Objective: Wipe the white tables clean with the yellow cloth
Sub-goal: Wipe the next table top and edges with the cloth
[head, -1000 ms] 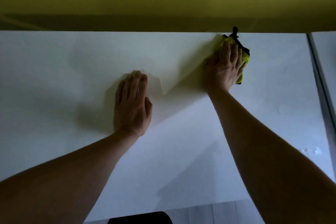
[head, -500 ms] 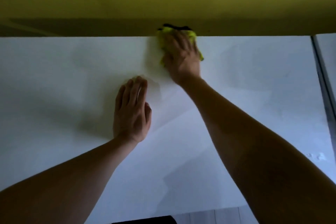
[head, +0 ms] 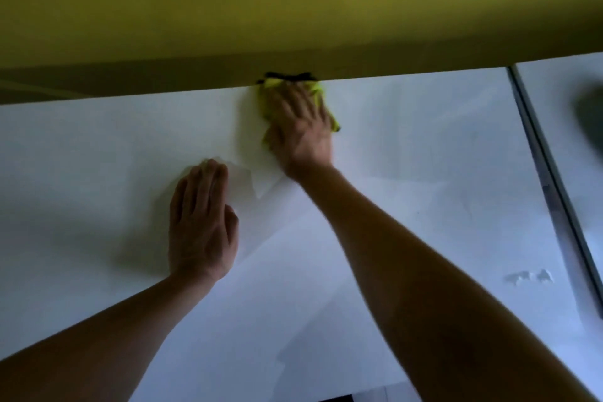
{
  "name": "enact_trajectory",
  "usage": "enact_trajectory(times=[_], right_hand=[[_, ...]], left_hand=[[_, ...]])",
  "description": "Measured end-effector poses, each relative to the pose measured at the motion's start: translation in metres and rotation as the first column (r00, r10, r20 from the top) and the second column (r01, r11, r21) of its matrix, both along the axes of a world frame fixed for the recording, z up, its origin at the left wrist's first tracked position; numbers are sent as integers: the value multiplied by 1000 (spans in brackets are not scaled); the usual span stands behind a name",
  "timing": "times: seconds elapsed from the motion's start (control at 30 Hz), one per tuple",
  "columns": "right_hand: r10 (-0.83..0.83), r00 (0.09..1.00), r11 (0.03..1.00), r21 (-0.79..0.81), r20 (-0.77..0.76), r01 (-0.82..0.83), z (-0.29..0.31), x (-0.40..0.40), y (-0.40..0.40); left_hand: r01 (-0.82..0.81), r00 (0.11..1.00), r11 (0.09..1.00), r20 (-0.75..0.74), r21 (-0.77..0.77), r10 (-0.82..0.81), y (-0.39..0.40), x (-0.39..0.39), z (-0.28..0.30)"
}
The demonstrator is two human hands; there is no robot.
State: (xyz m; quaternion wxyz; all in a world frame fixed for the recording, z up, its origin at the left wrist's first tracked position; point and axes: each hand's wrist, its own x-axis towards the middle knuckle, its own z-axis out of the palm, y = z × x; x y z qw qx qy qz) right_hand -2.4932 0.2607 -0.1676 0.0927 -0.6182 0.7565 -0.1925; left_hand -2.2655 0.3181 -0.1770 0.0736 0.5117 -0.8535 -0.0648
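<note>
No text, label, brand, number or sign can be read anywhere in this view.
</note>
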Motion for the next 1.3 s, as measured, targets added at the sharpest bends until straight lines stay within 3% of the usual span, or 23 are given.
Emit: enact_trajectory(times=[0.13, 0.23, 0.37, 0.53, 0.63, 0.8, 0.97, 1.07, 1.17, 1.3], right_hand=[[100, 995, 995, -23, -16, -100, -5, -13, 1], [18, 1000, 999, -29, 3, -18, -7, -52, 9], [-79, 997, 997, -19, -6, 79, -6, -106, 22], [-71, 997, 997, -13, 16, 71, -9, -144, 25], [-199, 980, 980, -3, 20, 199, -10, -204, 36], [-479, 877, 877, 35, -33, 480, -8, -320, 73], [-635, 773, 772, 48, 3, 634, -8, -318, 73], [-526, 850, 849, 65, -4, 525, -6, -268, 69], [-236, 969, 971, -5, 75, 237, -5, -197, 70], [1, 999, 999, -41, 42, 1, -7, -155, 72]], left_hand=[[-36, 999, 998, 15, -54, 37, -1, -6, 0], [-39, 999, 997, 6, -71, 40, 0, -32, 5], [153, 986, 988, -62, -10, -153, 11, -112, 6], [118, 993, 993, -33, 14, -118, 29, -178, -1], [127, 991, 992, -34, 17, -126, 29, -175, -4], [109, 993, 994, -53, 7, -108, 29, -179, -6], [87, 996, 996, -36, 22, -86, 27, -180, -5], [83, 995, 996, -52, 21, -82, 29, -182, -4], [93, 994, 996, -63, 18, -91, 28, -181, -4], [114, 992, 994, -58, 4, -113, 27, -177, -7]])
